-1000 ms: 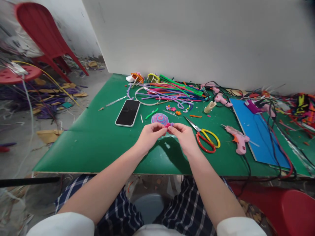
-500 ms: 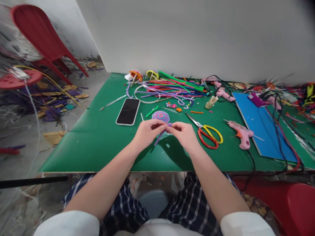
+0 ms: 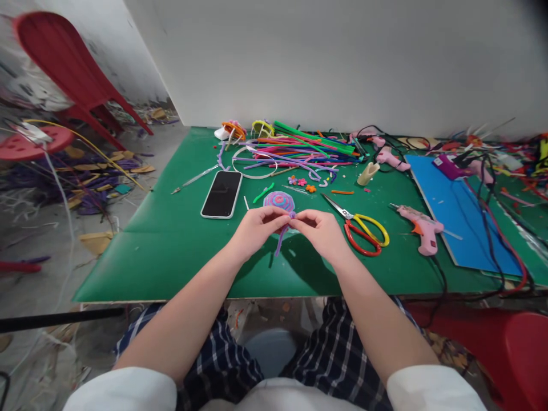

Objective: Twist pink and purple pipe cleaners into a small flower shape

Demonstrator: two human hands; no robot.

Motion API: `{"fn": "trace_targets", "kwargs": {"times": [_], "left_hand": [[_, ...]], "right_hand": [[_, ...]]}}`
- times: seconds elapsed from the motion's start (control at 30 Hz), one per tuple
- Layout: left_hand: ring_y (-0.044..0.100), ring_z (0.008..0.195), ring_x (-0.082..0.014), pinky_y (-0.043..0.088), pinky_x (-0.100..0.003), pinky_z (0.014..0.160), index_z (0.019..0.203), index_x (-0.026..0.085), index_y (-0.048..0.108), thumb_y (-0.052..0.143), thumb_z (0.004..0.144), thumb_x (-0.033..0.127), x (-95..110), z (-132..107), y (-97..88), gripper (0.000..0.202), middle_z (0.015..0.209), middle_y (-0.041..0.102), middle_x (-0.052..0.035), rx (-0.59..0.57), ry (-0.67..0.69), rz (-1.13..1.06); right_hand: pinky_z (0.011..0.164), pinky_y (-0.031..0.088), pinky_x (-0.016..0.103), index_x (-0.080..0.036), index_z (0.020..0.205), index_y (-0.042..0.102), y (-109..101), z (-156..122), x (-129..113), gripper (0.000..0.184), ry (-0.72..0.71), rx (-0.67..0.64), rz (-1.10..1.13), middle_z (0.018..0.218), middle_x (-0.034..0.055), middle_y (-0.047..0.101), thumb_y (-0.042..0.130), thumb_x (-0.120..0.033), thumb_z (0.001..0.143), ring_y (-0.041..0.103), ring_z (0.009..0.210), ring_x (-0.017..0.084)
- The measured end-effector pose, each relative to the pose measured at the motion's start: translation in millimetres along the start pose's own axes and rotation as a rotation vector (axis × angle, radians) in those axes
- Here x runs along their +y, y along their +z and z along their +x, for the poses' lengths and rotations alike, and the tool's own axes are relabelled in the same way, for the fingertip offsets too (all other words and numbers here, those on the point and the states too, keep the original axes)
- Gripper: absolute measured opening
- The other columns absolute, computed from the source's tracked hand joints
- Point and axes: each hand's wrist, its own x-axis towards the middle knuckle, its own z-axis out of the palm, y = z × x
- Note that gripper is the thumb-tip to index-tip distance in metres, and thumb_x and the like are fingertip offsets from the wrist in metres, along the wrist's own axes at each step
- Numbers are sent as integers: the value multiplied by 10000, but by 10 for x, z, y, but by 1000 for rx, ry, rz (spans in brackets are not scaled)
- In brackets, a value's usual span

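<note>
While the left hand (image 3: 257, 228) pinches a purple stem (image 3: 279, 242) with thumb and forefinger brought together, the right hand (image 3: 320, 231) grips its upper part the same way, fingertips close beside the left's. The stem's tail hangs over the table (image 3: 171, 257). Just beyond the hands lies a coil (image 3: 278, 200); the phone (image 3: 221, 194) is left, the scissors (image 3: 353, 217) right.

Fingertips of the left hand (image 3: 256, 229) and right hand (image 3: 319, 231) cover the upper end of the purple stem (image 3: 279, 244); detail at the grip is too small to resolve. The left hand obscures the near edge of the striped disc (image 3: 279, 201). The right picture edge cuts off the bench (image 3: 162, 262) and red seat (image 3: 524, 348). The red chair (image 3: 64, 63) is blurred.
</note>
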Motion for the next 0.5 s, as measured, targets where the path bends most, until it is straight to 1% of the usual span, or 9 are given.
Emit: {"fn": "trace_targets", "kwargs": {"times": [0.1, 0.17, 0.23, 0.33, 0.4, 0.5], "left_hand": [[588, 671, -129, 471, -269, 674, 862, 158, 664, 655, 672, 350, -10, -1, -6, 270, 750, 662, -24, -16, 0, 44], [588, 654, -132, 471, -273, 664, 827, 152, 668, 664, 662, 350, -16, 0, 0, 258, 722, 661, -24, 18, 1, 38], [585, 639, -128, 470, -267, 650, 781, 151, 665, 669, 657, 349, -15, 0, 10, 234, 691, 656, -18, 45, -5, 11], [579, 634, -119, 460, -251, 639, 747, 148, 651, 663, 666, 339, 4, -5, 23, 208, 673, 648, -10, 48, -11, -22], [572, 632, -111, 452, -245, 641, 742, 146, 640, 655, 676, 328, 22, -11, 30, 195, 667, 638, -3, 32, -12, -47], [558, 624, -99, 440, -235, 644, 732, 143, 618, 640, 693, 314, 42, -16, 38, 177, 656, 621, 7, 11, -14, -81]], "right_hand": [[618, 437, 256, -187, 727, 666, -20, 2, 26, 168, -48, 13, -64, 703, 9, 663, 588, -335, 721, 587, 659, 138], [634, 444, 262, -196, 742, 674, -58, 4, 29, 156, -63, 2, -104, 730, 11, 673, 600, -329, 713, 596, 678, 142], [640, 449, 267, -202, 770, 679, -111, 5, 17, 154, -48, -41, -120, 746, 10, 679, 605, -324, 709, 602, 682, 142], [625, 450, 265, -205, 778, 676, -182, 6, -10, 146, -38, -66, -151, 728, 4, 676, 589, -312, 729, 600, 665, 136], [636, 448, 264, -207, 771, 673, -202, 5, -24, 129, -105, -25, -223, 740, 3, 668, 582, -295, 747, 596, 690, 136], [693, 446, 269, -210, 786, 674, -187, 1, -27, 108, -287, 82, -389, 791, 15, 648, 591, -273, 756, 582, 758, 139]]}}
